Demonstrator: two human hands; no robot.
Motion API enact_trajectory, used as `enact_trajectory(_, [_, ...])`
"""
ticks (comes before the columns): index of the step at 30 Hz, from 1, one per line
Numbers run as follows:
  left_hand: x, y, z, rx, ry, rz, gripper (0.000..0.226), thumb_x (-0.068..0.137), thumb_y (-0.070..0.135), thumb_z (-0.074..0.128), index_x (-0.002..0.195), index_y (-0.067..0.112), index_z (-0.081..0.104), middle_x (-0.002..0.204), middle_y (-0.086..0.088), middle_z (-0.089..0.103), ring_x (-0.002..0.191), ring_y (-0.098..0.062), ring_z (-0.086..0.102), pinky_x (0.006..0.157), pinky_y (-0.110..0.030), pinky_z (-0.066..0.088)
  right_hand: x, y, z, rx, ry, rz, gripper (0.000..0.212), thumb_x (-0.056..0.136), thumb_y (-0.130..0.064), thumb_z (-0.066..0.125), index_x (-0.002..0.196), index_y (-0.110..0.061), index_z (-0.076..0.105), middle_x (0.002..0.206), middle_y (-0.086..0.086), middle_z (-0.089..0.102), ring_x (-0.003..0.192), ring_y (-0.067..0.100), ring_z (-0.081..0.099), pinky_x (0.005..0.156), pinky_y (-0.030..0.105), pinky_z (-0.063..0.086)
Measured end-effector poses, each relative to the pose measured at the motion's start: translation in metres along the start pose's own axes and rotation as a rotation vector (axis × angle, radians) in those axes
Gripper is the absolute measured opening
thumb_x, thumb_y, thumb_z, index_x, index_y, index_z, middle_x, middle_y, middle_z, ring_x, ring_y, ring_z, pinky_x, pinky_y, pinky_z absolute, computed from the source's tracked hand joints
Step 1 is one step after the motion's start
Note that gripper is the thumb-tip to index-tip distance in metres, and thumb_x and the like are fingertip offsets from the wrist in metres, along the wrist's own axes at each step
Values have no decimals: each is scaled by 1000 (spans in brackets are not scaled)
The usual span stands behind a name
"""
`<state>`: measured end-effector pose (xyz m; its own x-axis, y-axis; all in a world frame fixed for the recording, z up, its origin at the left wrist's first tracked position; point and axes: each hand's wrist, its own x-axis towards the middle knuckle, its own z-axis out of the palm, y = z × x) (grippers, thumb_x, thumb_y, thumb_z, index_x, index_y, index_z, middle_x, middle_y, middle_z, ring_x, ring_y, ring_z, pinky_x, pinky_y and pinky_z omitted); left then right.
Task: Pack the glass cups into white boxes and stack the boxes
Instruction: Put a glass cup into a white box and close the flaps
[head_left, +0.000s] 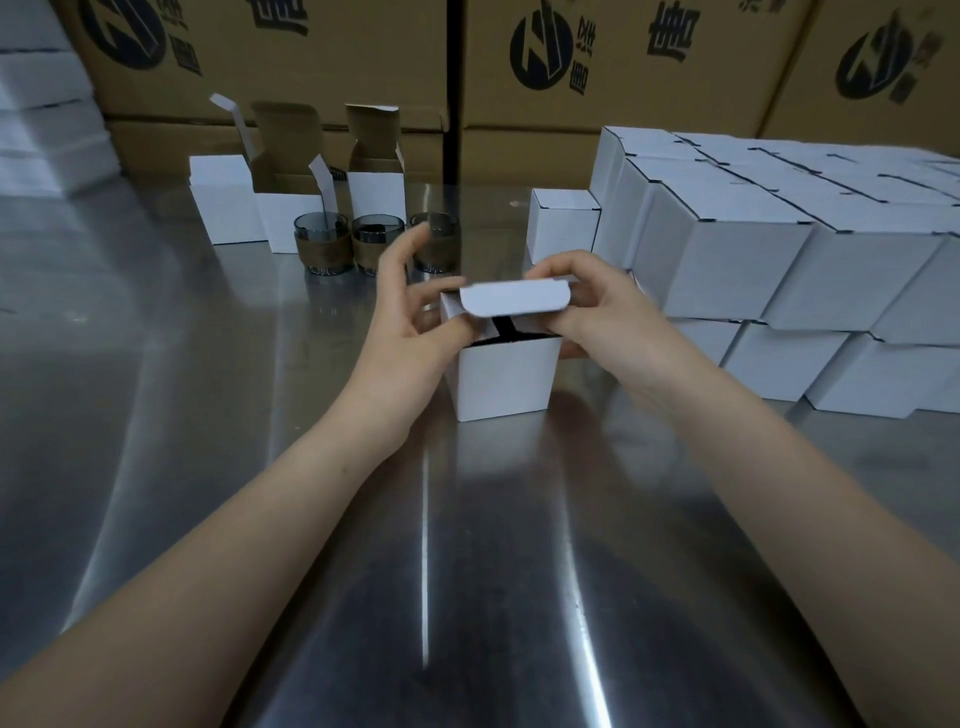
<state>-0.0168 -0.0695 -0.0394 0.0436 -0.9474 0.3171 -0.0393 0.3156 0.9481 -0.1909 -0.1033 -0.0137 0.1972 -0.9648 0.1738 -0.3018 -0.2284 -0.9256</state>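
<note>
Both forearms stretch across the steel table (311, 519) to the white box (506, 379) at centre, something dark inside. The left hand (410, 306) pinches the lid flap (511, 299) at its left end and the right hand (587, 306) grips its right end. It looks like the closing step: next the flap needs tucking in, then the box goes to the stack (779, 249) at right. Three glass cups (371, 244) wait beyond.

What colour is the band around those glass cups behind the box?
Brown band round the middle of each smoky grey cup; head view shows it.
</note>
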Motion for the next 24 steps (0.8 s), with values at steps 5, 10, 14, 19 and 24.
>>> enact_trajectory(5, [0, 1, 1, 71, -8, 13, 39, 94, 15, 63, 123, 39, 56, 125, 6, 59, 112, -4, 58, 91, -21, 51, 1, -3, -6, -97, -5, -5, 17, 89, -12, 62, 90, -28, 67, 102, 5, 70, 81, 10, 64, 83, 44, 54])
enact_trajectory(10, [1, -1, 3, 55, 2, -31, 27, 97, 4, 53, 113, 16, 70, 127, -8, 61, 118, -15, 57, 102, -35, 48, 1, -6, -11, -131, 11, 53, 39, 92, -6, 40, 94, -30, 72, 89, -16, 73, 71, -7, 64, 82, 29, 53])
enact_trajectory(14, [2, 0, 3, 4, 26, -76, 36, 96, 1, 45, 102, 19, 76, 129, -3, 60, 122, -15, 55, 105, -34, 46, 1, -7, -13, -134, -28, 70, 34, 94, -14, 43, 94, -29, 73, 90, -16, 73, 77, -2, 66, 84, 30, 52])
enact_trajectory(19, [-1, 0, 1, -113, -26, -122, 35, 77, 24, 47, 95, 24, 77, 133, 6, 57, 120, -5, 56, 88, -16, 46, 3, -3, -22, -257, -107, 2, 24, 90, -50, 54, 96, -33, 71, 103, -10, 68, 99, 8, 63, 94, 35, 50])
enact_trajectory(24, [-2, -2, -4, 39, -113, -40, 30, 75, 37, 63, 103, 30, 70, 136, 4, 50, 130, -11, 49, 111, -34, 39, 1, -1, -31, -301, -290, -18, 57, 58, -62, 77, 109, -40, 61, 124, -13, 59, 104, 9, 64, 96, 37, 51])
